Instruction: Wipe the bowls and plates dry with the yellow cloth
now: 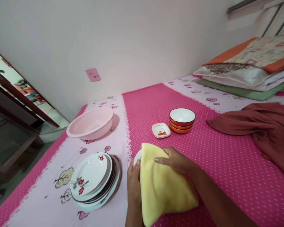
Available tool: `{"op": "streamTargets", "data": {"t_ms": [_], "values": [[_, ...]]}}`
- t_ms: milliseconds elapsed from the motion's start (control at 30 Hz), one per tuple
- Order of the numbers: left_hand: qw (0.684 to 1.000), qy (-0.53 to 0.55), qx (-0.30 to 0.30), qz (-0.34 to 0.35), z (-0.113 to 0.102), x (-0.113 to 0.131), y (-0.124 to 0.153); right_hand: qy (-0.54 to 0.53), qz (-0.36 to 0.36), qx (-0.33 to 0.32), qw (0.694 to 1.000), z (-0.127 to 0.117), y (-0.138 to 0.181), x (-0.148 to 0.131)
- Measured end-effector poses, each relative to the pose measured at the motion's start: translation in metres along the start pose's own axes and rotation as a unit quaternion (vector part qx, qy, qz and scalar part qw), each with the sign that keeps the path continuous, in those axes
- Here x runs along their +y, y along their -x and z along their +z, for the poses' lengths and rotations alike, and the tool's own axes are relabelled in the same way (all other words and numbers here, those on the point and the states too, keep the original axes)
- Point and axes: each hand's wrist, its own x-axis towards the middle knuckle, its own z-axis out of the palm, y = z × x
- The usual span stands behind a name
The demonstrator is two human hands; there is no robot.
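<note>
Head view, bed: A bed (pixel 144 105) with a pink-and-white patterned cover stands against a pale wall (pixel 137 41); dishes are spread over it.
Left hand: The left hand (pixel 133 184), near centre, grasps a white dish (pixel 137 158) by its left side, thumb on the near face.
Right hand: The right hand (pixel 176 160) grips a yellow cloth (pixel 167 189), thumb on top, other fingers mostly hidden behind it.
White dish: It is held between the hands, only its left edge showing; whether it is a plate or a bowl cannot be told.
Yellow cloth: Draped over the dish, its loose folds hang toward the near side.
Plates: At near left, a stack of plates (pixel 90 175), the top ones with red flowers, sits slightly uneven.
Basin: A pink basin (pixel 103 130) lies beyond the plates, far left.
Bowls: Right of centre, stacked red and orange bowls (pixel 182 123) stand just beside small square dishes (pixel 161 130).
Right side: A brownish-red cloth (pixel 269 132) lies crumpled, with pillows (pixel 246 69) beyond.
Slip risk: Smooth glaze under soft fabric could let the dish slide if the left grip loosened.
Stack risk: A knock, or the bed's soft surface giving, could shift the uneven plates.
</note>
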Motion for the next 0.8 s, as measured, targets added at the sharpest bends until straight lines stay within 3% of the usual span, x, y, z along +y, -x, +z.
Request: {"op": "streamTargets", "data": {"t_ms": [67, 267, 333, 467, 667, 800], "values": [[1.0, -0.013, -0.019, -0.002, 0.002, 0.003, 0.0, 0.019, 0.017, -0.015, 1.0, -0.006, 0.006, -0.005], [0.987, -0.044, -0.151, -0.004, 0.002, 0.011, 0.0, 0.047, 0.026, -0.038, 0.998, -0.013, 0.008, -0.006], [0.985, -0.046, -0.163, -0.003, 0.001, 0.013, -0.002, 0.046, 0.025, -0.04, 0.998, -0.012, 0.006, -0.004], [0.997, -0.012, -0.071, 0.01, -0.001, 0.01, -0.008, 0.022, 0.012, -0.026, 0.999, -0.004, 0.001, 0.001], [0.985, -0.013, 0.166, 0.052, -0.006, -0.001, -0.018, 0.012, -0.002, -0.004, 1.0, 0.011, -0.007, 0.006], [0.979, -0.014, 0.193, 0.066, -0.004, -0.002, -0.016, 0.023, -0.003, 0.003, 1.0, 0.011, -0.007, 0.009]]}}
